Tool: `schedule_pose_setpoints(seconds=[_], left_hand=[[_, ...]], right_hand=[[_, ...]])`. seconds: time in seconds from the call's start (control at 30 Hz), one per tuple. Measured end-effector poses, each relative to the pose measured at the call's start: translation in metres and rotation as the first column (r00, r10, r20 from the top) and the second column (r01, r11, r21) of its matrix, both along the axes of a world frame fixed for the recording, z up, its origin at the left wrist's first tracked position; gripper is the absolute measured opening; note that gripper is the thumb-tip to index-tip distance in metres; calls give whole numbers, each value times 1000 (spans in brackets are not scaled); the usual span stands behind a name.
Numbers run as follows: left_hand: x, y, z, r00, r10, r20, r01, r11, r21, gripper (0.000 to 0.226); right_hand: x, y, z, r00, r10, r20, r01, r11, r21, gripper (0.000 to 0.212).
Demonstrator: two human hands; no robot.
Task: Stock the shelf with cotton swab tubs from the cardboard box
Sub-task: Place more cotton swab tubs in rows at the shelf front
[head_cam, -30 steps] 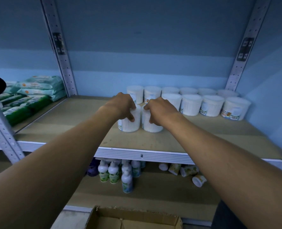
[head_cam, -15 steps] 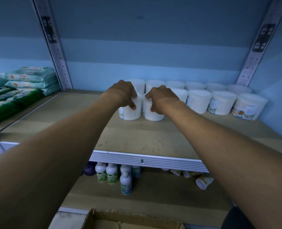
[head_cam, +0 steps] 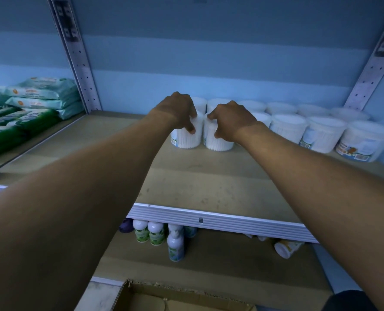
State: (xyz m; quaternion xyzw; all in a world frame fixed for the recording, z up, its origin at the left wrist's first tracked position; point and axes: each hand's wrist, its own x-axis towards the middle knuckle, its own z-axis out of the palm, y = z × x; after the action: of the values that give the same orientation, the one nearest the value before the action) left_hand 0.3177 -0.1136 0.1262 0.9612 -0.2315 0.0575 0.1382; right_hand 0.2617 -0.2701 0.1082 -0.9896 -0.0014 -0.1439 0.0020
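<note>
Two white cotton swab tubs stand side by side on the wooden shelf (head_cam: 200,180). My left hand (head_cam: 177,111) grips the top of the left tub (head_cam: 183,139). My right hand (head_cam: 231,120) grips the top of the right tub (head_cam: 218,143). Both tubs rest on the shelf board at the left end of a double row of several more tubs (head_cam: 321,133) that runs to the right wall. The open cardboard box (head_cam: 155,299) lies at the bottom edge of the view, its inside mostly out of sight.
Green and pale wipe packs (head_cam: 36,102) are stacked on the neighbouring shelf at left, past a metal upright (head_cam: 78,61). The lower shelf holds several white bottles (head_cam: 155,232) and a tipped-over container (head_cam: 286,248). The shelf's front half is bare wood.
Both hands have pushed the two tubs farther back on the shelf, in line with the front row of tubs. The camera has moved closer and lower.
</note>
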Motion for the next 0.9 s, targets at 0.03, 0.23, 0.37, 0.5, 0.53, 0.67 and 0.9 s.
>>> schedule_pose_setpoints(seconds=[0.03,0.23,0.37,0.5,0.53,0.67,0.9], left_hand=[[2,-1,0,1000,0,2,0,1000,0,59],[11,-6,-2,1000,1,24,-2,1000,7,61],[16,-9,-3,1000,-4,30,3,1000,17,61],[20,-9,-3,999,-9,38,8,1000,16,60],[21,-9,-3,999,-8,38,7,1000,15,60],[24,-12,-5,999,3,40,-3,1000,18,61],[28,-14,-6,999,12,41,-13,1000,27,60]], right_hand=[[1,0,0,1000,0,3,0,1000,-3,41],[6,-3,-2,1000,1,11,-1,1000,-10,39],[8,-4,-3,1000,-2,16,2,1000,-9,39],[11,-5,-4,1000,-2,16,2,1000,-3,40],[11,-6,-4,1000,-5,13,5,1000,-3,40],[14,-7,-4,1000,-13,6,13,1000,-9,42],[16,-8,-4,1000,-13,10,13,1000,-26,44]])
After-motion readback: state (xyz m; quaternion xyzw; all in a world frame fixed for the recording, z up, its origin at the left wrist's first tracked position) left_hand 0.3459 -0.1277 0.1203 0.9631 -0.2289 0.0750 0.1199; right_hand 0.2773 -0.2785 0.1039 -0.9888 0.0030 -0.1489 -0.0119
